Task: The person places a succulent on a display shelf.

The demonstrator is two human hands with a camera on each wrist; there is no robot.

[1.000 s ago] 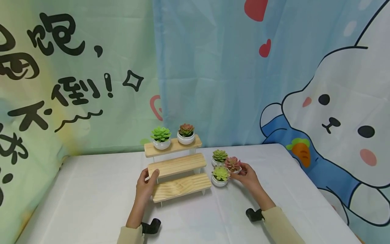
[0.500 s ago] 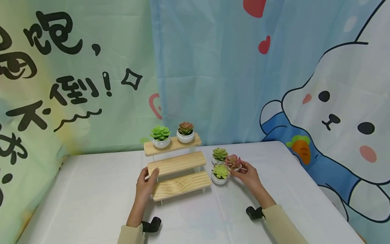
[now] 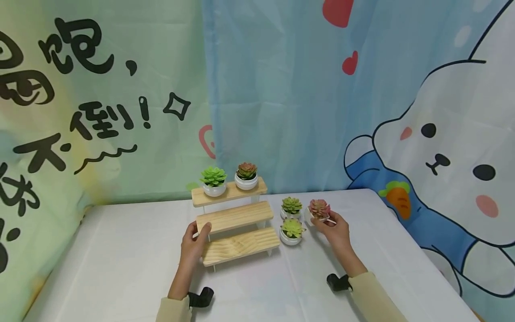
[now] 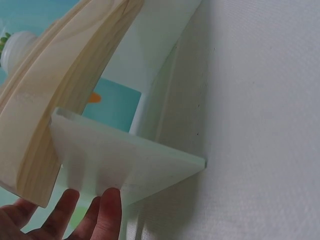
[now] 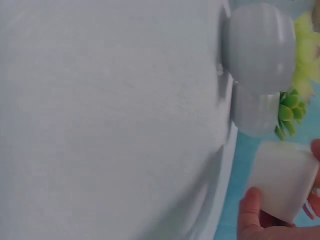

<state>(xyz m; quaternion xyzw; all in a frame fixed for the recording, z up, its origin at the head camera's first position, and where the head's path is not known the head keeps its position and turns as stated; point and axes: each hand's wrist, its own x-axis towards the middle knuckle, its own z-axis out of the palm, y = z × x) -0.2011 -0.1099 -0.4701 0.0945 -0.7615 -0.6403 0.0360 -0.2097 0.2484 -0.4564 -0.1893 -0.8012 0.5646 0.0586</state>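
Observation:
In the head view my right hand pinches the white squarish pot of a pink succulent. The right wrist view shows thumb and fingers on either side of that pot, tilted and held off the table. Left of it two potted green succulents, a darker one behind and a yellow-green one in front, stand close together. My left hand grips the left end of a three-step wooden display stand at its middle step. In the left wrist view the fingertips lie by a translucent support panel.
On the stand's top step sit a bright green succulent and a reddish-brown one, both in white pots. A white cloth covers the table. Printed curtains hang close behind its back edge.
My right hand has moved the pink succulent to the right and slightly up, away from the two green ones. My left hand stays at the stand's left end.

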